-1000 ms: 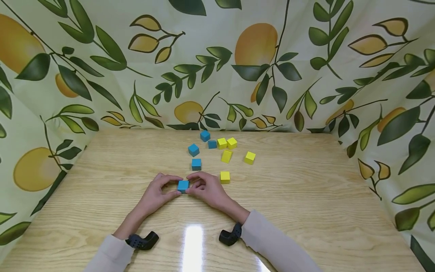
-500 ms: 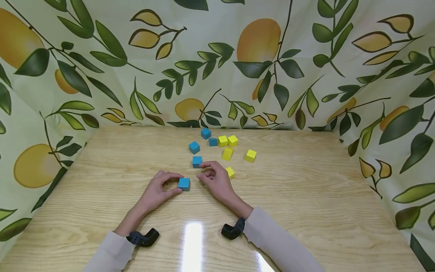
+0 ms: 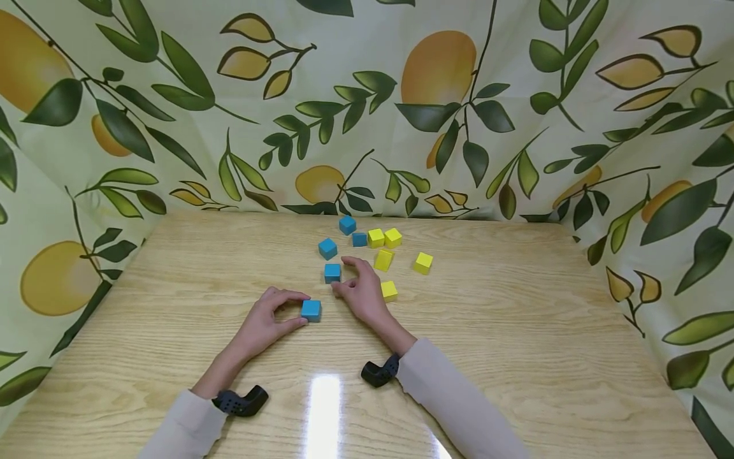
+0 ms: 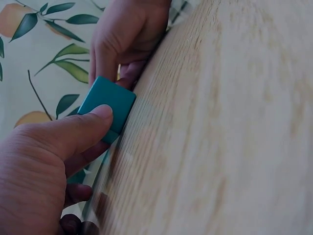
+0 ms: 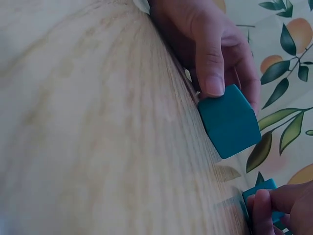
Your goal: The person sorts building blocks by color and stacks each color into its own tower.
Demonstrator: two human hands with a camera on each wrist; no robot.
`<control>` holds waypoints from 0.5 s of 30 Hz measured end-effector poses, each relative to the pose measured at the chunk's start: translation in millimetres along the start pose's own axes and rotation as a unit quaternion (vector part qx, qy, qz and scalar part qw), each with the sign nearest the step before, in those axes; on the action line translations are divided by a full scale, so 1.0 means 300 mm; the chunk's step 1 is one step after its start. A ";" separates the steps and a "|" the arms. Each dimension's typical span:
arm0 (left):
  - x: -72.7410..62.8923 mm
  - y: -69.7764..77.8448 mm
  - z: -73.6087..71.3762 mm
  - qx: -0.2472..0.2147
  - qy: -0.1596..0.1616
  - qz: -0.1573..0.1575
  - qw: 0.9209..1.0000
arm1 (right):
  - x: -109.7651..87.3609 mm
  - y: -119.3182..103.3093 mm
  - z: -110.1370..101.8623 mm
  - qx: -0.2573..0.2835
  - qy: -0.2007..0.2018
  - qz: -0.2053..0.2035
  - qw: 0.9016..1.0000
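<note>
A blue cube (image 3: 311, 310) sits on the table between the thumb and forefinger of my left hand (image 3: 265, 324), which pinches it from front and back. The left wrist view shows the thumb lying on a face of that cube (image 4: 108, 105). My right hand (image 3: 362, 294) is at a second blue cube (image 3: 332, 273) just beyond. Its thumb is by the near edge and its forefinger near the far right corner, spread apart. In the right wrist view, the right fingers (image 5: 262, 208) partly cover that cube (image 5: 259, 188); whether they touch it is unclear.
Three more blue cubes, one of them here (image 3: 328, 249), lie toward the back of the wooden table (image 3: 516, 331). Several yellow cubes (image 3: 423, 263) are scattered right of them, one (image 3: 389, 291) close beside my right hand. A patterned cloth (image 3: 344, 127) stands behind the table.
My right hand has left the first blue cube and moved away to the second one, its thumb and forefinger spreading. My left hand stays on the first cube.
</note>
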State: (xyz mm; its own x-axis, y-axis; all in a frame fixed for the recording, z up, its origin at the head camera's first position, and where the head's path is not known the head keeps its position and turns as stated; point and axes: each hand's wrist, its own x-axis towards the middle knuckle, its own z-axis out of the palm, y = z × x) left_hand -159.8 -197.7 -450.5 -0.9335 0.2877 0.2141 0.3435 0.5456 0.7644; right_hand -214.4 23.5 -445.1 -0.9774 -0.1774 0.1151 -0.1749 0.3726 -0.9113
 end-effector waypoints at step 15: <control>0.003 -0.008 -0.001 0.006 0.004 0.004 1.000 | 0.030 0.002 0.008 0.056 -0.015 0.018 0.998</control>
State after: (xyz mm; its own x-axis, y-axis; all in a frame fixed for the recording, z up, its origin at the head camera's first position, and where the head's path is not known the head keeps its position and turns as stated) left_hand -161.5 -199.0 -452.1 -0.9317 0.2859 0.2240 0.3514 0.5534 0.7552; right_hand -223.1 20.1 -445.6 -0.9787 -0.1928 0.0710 -0.1233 0.2748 -0.9536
